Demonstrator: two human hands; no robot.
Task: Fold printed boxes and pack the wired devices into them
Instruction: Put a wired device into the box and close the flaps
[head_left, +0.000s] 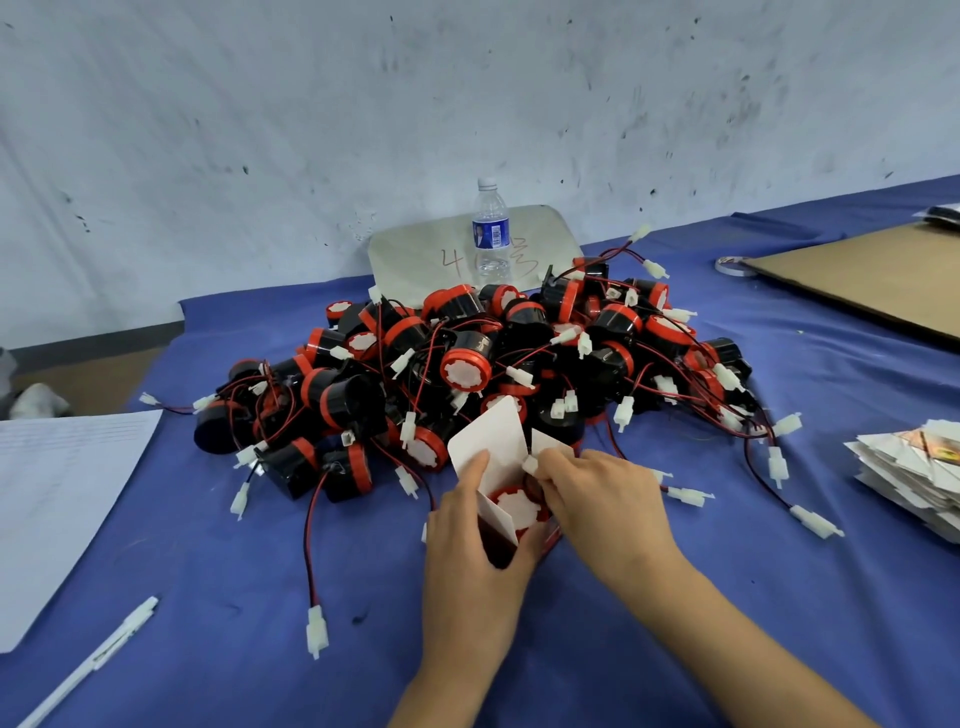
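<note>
Left hand (467, 551), nearest the lens, wraps its fingers round an open printed box (493, 447) standing on the blue surface (727, 597) just before the pile. Right hand (597, 499) pinches a white connector (530, 464) in its fingers over the box mouth. One red-and-black wired device (519, 512) already sits inside, face up.

To do this step well, I would coil the lead down beside the device so that no wire crosses the fold line. The left grip should hold the walls square, and the side flaps go in before the tall lid flap.

Counted, largest first:
- one cardboard sheet (857, 275)
- one paper sheet (57, 493)
- one pile of devices (467, 364), several dozen and too tangled to number
- one metal plate (431, 249)
- one stack of flat boxes (914, 478)
- one water bottle (491, 234)
- one pen (98, 660)
- one tape roll (730, 265)
</note>
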